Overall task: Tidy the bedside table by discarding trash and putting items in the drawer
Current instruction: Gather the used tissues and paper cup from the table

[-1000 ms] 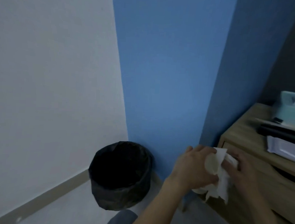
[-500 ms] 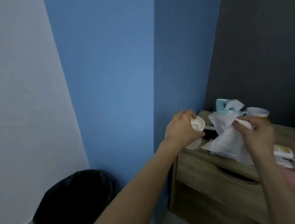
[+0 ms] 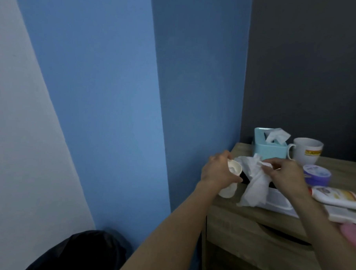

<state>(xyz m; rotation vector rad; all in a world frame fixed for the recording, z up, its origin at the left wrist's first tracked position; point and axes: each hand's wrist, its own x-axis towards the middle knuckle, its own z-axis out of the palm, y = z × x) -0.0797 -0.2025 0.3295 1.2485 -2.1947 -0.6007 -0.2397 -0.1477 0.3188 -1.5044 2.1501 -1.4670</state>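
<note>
- The left hand (image 3: 216, 173) is curled round a small white paper cup (image 3: 228, 191), thumb and fingers wrapped about its side; the cup is tipped, its mouth turned toward the right hand.
- The right hand (image 3: 287, 177) pinches the top of a crumpled white tissue (image 3: 254, 186) between its fingertips; the tissue's free end hangs down and drapes over a flat white pack (image 3: 280, 202) on the bench (image 3: 227, 206).
- Both pieces of trash are held above the near left corner of the bench, just beside each other; the tissue's upper edge nearly meets the cup's rim.
- The step in hand looks like pairing the tissue with the cup for one trip to the bin (image 3: 82, 251), which sits low on the floor to the near left, lined with a black bag.
- To do it well: feed the tissue into the cup's mouth from the top, bunching it as it goes; lift the trailing end off the white pack first, so it drags nothing along; hold the cup firmly but without crushing its thin wall.
- Whether the cup holds any liquid cannot be told, so level it before swinging left.
- Farther right and back stand a light blue tissue box (image 3: 271, 151), a white mug (image 3: 306, 152), a purple tub (image 3: 317, 174) and a white tube (image 3: 337, 197); these seem to be the things for the drawer (image 3: 240, 237), which is closed below.
</note>
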